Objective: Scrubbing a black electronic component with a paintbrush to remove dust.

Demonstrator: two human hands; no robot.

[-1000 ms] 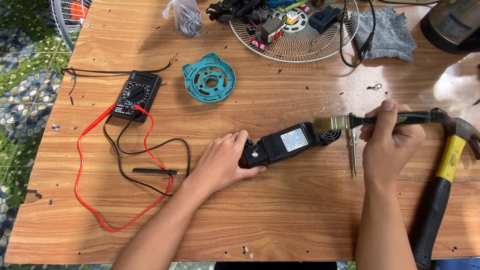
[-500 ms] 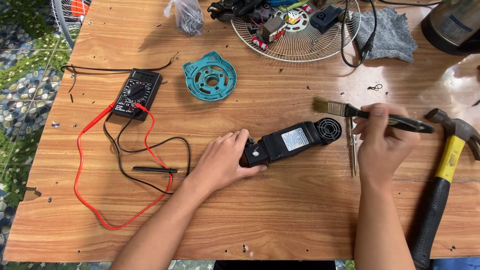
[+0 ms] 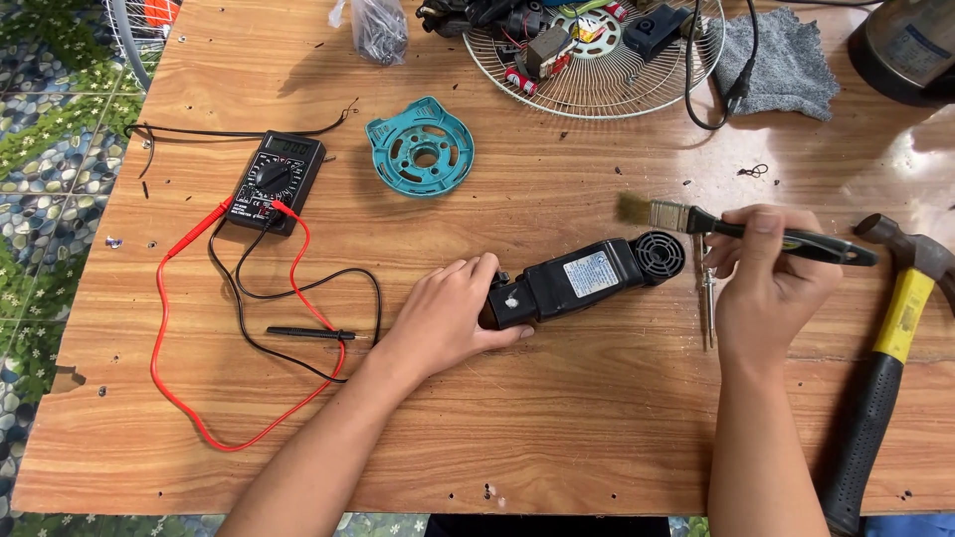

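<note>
Fingers (image 3: 748,231) of the right hand (image 3: 771,283) are pinched around the black handle of a paintbrush (image 3: 741,228), bristles pointing toward the desk's left edge and hanging just above and beside the round vented end of a black motor housing (image 3: 587,280). Fingers (image 3: 468,273) of the left hand (image 3: 443,318) are curled and pressed over the housing's other end, pinning it flat on the desk (image 3: 557,428) near its middle.

Risk one: the hold covers one end only. A firm sideways stroke at the vent could pivot the housing under the palm and skid it across the wood.

Risk two: a screwdriver (image 3: 706,298) lies just beside the vented end, partly under the right hand. A dropped wrist could knock it or roll it toward the near edge.

Risk three: a hammer (image 3: 895,328) with a yellow-and-black handle lies near the right edge, close to the right forearm; an elbow swing could nudge it off.

Risk four: dust swept off the vent would likely travel toward the far edge, where a teal plastic disc (image 3: 422,147) and a wire fan grille (image 3: 597,60) holding loose parts sit.

Well apart, near the left edge, a multimeter (image 3: 277,179) and its red and black leads (image 3: 249,338) lie clear of both hands.
</note>
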